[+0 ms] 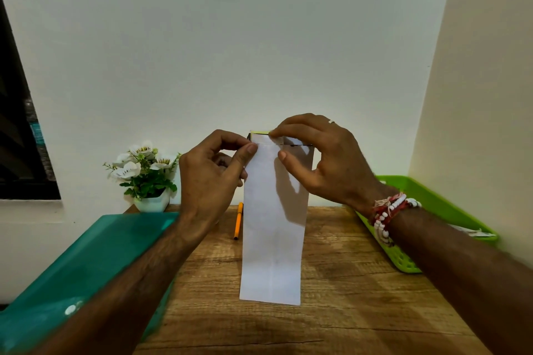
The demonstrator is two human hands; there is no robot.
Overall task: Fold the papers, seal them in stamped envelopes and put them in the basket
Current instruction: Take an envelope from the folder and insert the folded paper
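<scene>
Head view: 1 white envelope (272, 225) is held upright over the wooden worktop (331, 311). Its top edge is pinched by 2 hands: left hand (213, 170) at the left corner, right hand (323, 158) nearer the middle, each grip closed on it. Dark marks at its top cannot be read. 1 orange pen (238, 220), 1 green basket (427, 199) and 1 flower pot (151, 203) are seen.

Envelope (274, 225) centre, upright over surface (346, 282). Left hand (210, 179) at its top-left, right hand (326, 158) at top-right. Pen (238, 220) on surface, just left of envelope. Plant (147, 176) back-left. Tray (95, 253) left edge. Basket (427, 210) right edge.
</scene>
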